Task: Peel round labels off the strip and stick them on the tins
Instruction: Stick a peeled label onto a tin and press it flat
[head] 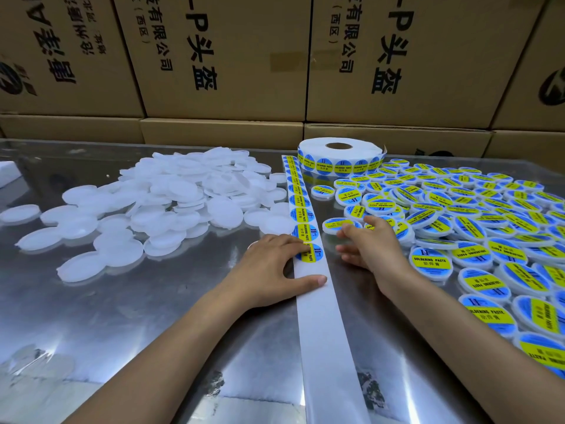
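A white backing strip (321, 316) runs from the label roll (339, 156) toward me, carrying blue and yellow round labels (302, 215). My left hand (269, 267) rests on the strip, its fingertips on the nearest label (312, 254) and its thumb pressing the bare paper. My right hand (367, 246) is just right of the strip, fingers spread and touching a labelled tin (336, 224). A pile of plain white tins (171, 203) lies on the left. Labelled tins (474, 228) cover the right side.
The work surface is a shiny metal table (153, 316). Stacked cardboard boxes (220, 56) form a wall along its far edge. A white foam piece (7, 172) sits at the far left.
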